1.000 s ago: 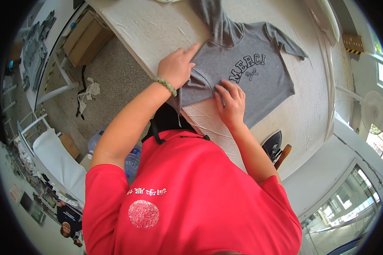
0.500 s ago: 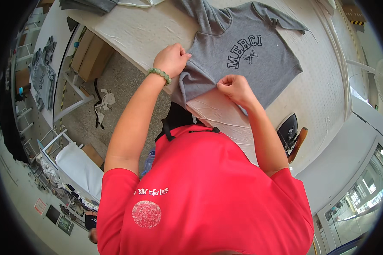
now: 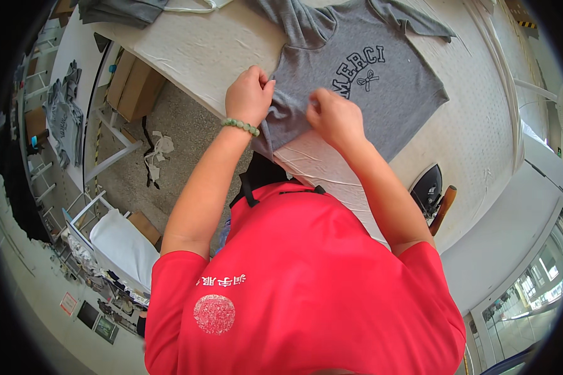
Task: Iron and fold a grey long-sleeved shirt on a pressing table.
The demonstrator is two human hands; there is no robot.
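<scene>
A grey long-sleeved sweatshirt (image 3: 381, 75) with dark printed lettering lies flat, front up, on a white padded table (image 3: 200, 50). My left hand (image 3: 249, 94), with a green bead bracelet on its wrist, is closed on the sweatshirt's lower hem at its left corner. My right hand (image 3: 333, 115) pinches the same hem a little to the right. Between the two hands the fabric bunches up. The sleeves spread out toward the far side of the table.
A dark iron (image 3: 428, 187) with a wooden handle rests at the table's near right edge. Folded grey garments (image 3: 122, 9) lie at the far left of the table. Cardboard boxes (image 3: 131, 87) stand under it, with cloth scraps (image 3: 157, 150) on the floor.
Both hands went from lying flat on the sweatshirt's lower part to gripping its hem, and they have drawn closer together. The hem is now lifted and bunched.
</scene>
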